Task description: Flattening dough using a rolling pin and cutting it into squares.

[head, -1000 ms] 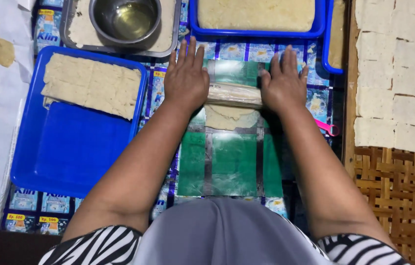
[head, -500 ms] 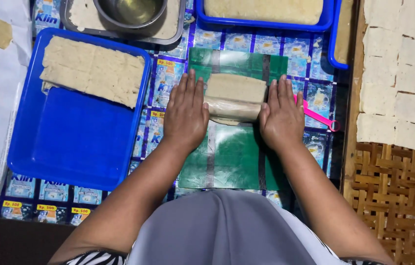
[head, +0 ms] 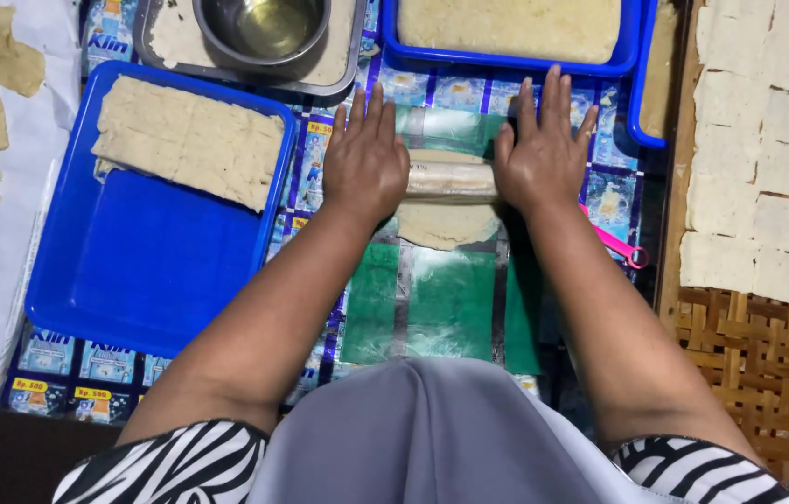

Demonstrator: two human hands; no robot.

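Rolling pin (head: 451,177) crosswise, left-to-right, under both flat palms.

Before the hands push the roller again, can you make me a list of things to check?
1. Left hand flat on its end of the rolling pin: ok.
2. Right hand flat on the other end: ok.
3. Dough sheet lying on the green plastic mat: ok.
4. Room ahead of the pin before the blue tray of dough: ok, a strip of mat shows.
5. Pink tool off the mat: ok, it lies beside the right wrist.
6. Dough evenly thin: cannot tell, the hands and the pin cover part of it.
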